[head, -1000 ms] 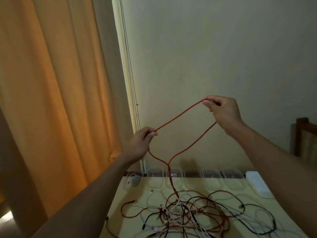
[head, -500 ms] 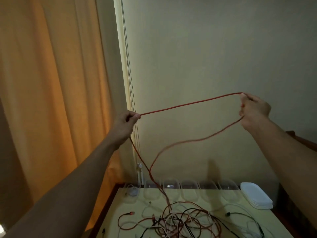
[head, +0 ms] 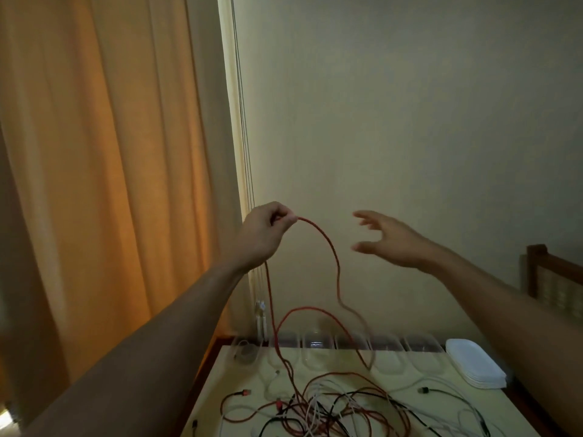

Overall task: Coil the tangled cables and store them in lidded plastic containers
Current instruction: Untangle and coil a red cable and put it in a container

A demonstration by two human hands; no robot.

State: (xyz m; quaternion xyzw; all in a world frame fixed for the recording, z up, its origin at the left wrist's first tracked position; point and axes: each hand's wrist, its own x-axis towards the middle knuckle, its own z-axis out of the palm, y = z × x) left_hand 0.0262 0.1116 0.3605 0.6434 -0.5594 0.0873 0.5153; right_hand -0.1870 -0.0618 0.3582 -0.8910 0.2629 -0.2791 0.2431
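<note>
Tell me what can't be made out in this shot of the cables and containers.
Head view only:
1. Red cable: its lower hanging stretch is motion-blurred.
2. Cable pile: cut off by the bottom edge; count unclear.
3. Clear containers: dim, see-through; contents uncertain.
4. Left hand: curled fingers hide the cable's gripped part.

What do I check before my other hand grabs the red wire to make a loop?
1. Left hand pinches the red cable: ok.
2. Right hand open, holding nothing: ok.
3. Red cable free of the cable tangle on the table: not ok, it runs into it.
4. Which plug ends this cable: cannot tell.
5. Clear containers lined up at the table's far edge: ok.
6. Stack of white lids beside them: ok.
</note>
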